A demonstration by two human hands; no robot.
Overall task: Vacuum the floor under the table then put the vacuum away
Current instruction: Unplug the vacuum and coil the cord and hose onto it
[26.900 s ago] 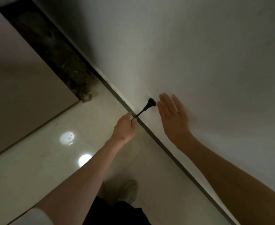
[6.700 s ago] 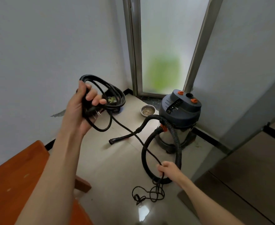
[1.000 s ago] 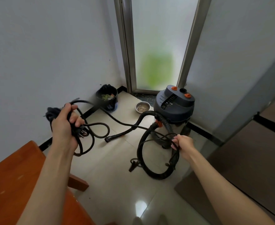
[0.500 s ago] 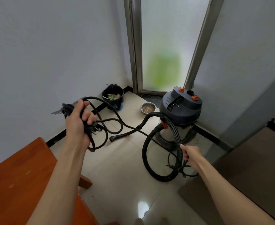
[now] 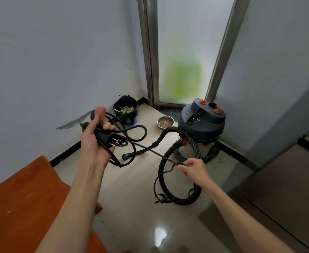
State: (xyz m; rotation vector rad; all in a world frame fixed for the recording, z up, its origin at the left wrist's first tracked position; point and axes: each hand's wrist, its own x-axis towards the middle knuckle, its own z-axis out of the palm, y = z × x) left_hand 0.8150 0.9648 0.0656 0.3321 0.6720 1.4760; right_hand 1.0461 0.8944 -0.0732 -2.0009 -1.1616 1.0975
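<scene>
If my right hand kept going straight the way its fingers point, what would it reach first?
Probably the power cord the right hand already pinches, then the black hose loop just beyond; further along lies the left hand. Depth is uncertain.

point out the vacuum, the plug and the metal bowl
vacuum (image 5: 202,123), head view, on its dark blue lid
plug (image 5: 104,139), head view, on its black body in the left hand
metal bowl (image 5: 165,122), head view, on its inside
</scene>
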